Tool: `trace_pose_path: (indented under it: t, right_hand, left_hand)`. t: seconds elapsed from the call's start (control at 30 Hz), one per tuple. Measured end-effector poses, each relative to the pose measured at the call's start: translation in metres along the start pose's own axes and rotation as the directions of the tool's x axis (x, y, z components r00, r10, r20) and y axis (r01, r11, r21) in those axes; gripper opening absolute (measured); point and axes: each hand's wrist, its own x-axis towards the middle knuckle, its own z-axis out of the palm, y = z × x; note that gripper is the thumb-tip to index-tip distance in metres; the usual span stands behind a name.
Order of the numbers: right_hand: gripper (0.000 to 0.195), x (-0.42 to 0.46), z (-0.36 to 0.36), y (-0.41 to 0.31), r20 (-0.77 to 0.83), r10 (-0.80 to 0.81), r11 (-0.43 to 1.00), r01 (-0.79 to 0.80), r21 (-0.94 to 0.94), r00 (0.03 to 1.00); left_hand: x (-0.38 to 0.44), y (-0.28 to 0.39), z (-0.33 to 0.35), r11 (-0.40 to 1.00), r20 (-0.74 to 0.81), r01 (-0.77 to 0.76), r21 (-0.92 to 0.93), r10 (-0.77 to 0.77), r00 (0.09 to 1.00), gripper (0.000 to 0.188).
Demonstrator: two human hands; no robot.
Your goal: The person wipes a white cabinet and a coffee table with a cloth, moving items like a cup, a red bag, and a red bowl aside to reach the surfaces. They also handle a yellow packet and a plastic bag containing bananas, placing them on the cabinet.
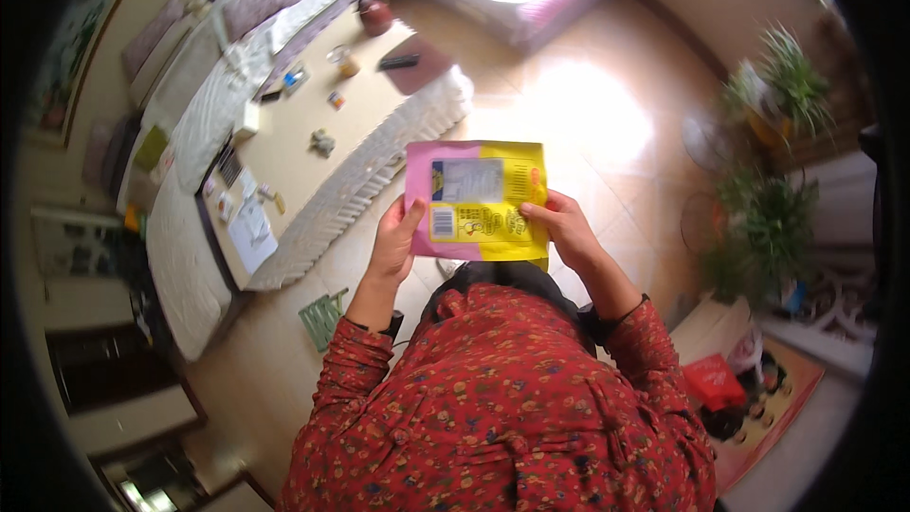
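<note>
A flat pink-and-yellow plastic pouch (466,217) is held up in front of my body, its printed side with a barcode facing me. My left hand (399,238) grips the pink left edge, thumb on the front. At the yellow right edge, my right hand (561,222) pinches the pouch, its thumb also lying on the front. The fingers behind the pouch are hidden. Both forearms come out of red flowered sleeves.
A long table (306,192) with a white lace cloth holds a dark red pot (375,14), a black remote control (399,62) and small items. A green stool (321,321) stands lower left. Potted plants (771,227) and a red bag (714,382) are at right.
</note>
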Motion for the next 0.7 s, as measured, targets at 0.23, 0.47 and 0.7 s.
trace_pose_path:
  t: [0.23, 0.47, 0.7]
  right_hand:
    - [0.030, -0.042, -0.015, 0.051, -0.135, -0.092, 0.982, 0.068, -0.174, 0.987]
    - [0.041, -0.133, -0.010, 0.107, -0.540, -0.112, 0.925, 0.285, 0.250, 0.834]
    - [0.030, -0.234, 0.031, 0.221, -0.926, 0.118, 0.403, 0.835, 0.375, 0.359]
  left_hand:
    - [0.003, -0.036, -0.003, 0.931, 0.184, -0.032, 0.364, -0.038, 0.982, 0.026]
    - [0.026, -0.030, -0.027, 0.823, 0.188, 0.087, 0.562, -0.229, 0.955, 0.028]
    - [0.042, -0.002, -0.021, 0.819, 0.500, 0.057, 0.571, -0.402, 0.767, 0.031]
